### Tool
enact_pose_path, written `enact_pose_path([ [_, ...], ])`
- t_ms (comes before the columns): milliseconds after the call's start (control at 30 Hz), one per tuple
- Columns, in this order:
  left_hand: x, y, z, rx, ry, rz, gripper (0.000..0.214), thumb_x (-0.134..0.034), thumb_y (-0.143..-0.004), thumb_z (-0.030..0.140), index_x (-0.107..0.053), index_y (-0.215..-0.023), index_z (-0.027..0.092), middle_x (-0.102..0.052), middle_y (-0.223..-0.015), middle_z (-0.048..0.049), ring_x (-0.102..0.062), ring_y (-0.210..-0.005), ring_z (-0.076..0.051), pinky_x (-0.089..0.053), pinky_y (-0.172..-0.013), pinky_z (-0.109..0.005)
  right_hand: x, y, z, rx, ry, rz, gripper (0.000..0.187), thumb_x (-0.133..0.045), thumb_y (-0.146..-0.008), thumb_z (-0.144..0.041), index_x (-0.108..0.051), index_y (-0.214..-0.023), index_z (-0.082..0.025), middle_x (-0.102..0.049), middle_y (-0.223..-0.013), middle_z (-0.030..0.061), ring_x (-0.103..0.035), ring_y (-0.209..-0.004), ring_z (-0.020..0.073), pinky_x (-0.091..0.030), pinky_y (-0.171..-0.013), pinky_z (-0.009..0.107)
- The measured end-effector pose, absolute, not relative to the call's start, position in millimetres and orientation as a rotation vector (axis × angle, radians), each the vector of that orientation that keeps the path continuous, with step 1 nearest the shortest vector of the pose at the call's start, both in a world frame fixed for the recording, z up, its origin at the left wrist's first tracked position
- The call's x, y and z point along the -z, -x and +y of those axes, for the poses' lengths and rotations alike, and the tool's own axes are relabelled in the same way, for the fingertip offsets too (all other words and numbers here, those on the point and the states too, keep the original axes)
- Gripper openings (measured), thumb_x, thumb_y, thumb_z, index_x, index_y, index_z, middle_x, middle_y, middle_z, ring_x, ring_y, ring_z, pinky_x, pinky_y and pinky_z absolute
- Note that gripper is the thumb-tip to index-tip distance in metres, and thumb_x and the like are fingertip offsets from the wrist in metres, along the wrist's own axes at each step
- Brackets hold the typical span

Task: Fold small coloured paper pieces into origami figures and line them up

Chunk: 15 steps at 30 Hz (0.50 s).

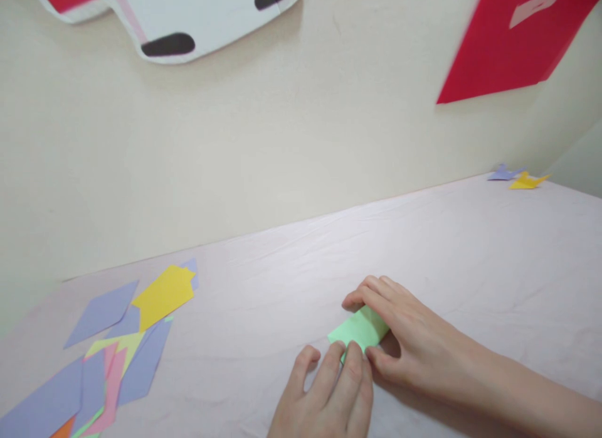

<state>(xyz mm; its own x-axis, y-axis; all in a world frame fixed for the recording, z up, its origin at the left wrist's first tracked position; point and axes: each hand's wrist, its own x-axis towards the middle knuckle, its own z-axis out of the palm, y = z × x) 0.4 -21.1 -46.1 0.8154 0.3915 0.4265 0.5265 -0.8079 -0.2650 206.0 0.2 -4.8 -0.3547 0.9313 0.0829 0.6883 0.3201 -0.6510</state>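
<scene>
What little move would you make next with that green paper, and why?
I'd probably slide the left hand's fingertips along the near edge of the green paper to sharpen it: they already rest at that edge, while the right hand is curled around the other end, which should help keep the paper steady.

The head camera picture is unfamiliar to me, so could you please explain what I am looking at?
There is no machine here: these are a person's bare left hand and right hand, seen from a camera worn on that person's head, looking forward and down. Between them is green paper: the left hand's fingers touch its near edge, while the right hand curves around its right end. On the pale cloth lie loose coloured sheets at the left and two small folded paper shapes at the far right.
</scene>
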Motion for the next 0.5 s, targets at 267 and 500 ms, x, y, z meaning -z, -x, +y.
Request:
enact_pose_path([
  [267, 35.2, -6.5, -16.7, 0.516, 2.678, -0.716, 0.037, -0.031, -0.101, 0.017, -0.064, -0.118, 0.019, -0.066, -0.116, -0.002, -0.054, -0.105, -0.019, -0.037, -0.087, -0.034, 2.9, -212.2, 4.1, -0.866, 1.381, -2.077, 0.057, -0.043, -0.059, 0.008, -0.057, -0.108, -0.018, -0.057, -0.103, 0.0061, -0.052, -0.101, 0.0228, -0.044, -0.089, 0.038],
  [500, 27.6, -15.2, -11.3, 0.572, 2.718, -0.763, 0.034, -0.037, -0.1, 0.036, -0.065, -0.111, 0.02, -0.066, -0.111, -0.0015, -0.055, -0.09, -0.018, -0.034, -0.082, -0.036, -0.2, -220.6, 7.1, -1.031, 1.376, -2.005, 0.064, -0.036, -0.057, 0.009, -0.056, -0.11, -0.022, -0.059, -0.111, 0.0055, -0.053, -0.107, 0.0212, -0.045, -0.091, 0.036],
])
